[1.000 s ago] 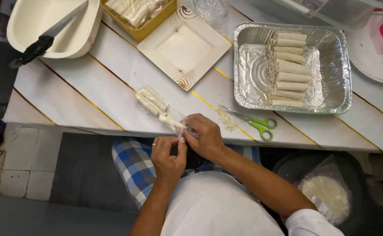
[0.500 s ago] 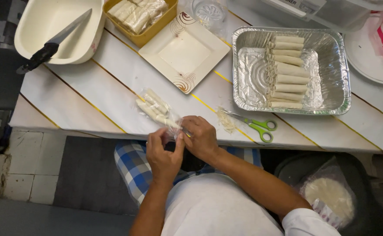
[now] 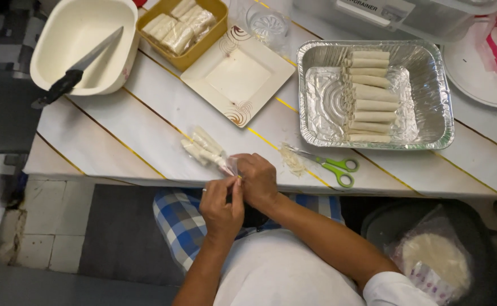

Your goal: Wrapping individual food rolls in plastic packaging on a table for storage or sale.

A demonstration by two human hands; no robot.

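On the white table (image 3: 146, 113), at its near edge, I see my left hand (image 3: 223, 207) and right hand (image 3: 257, 181) pinching a clear bag of rolls (image 3: 206, 148), with green scissors (image 3: 333, 165) just right.

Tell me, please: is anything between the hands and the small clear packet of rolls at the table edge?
Nothing visible is. The left hand and the right hand both pinch the near end of the packet of rolls. The green scissors lie apart, to the right.
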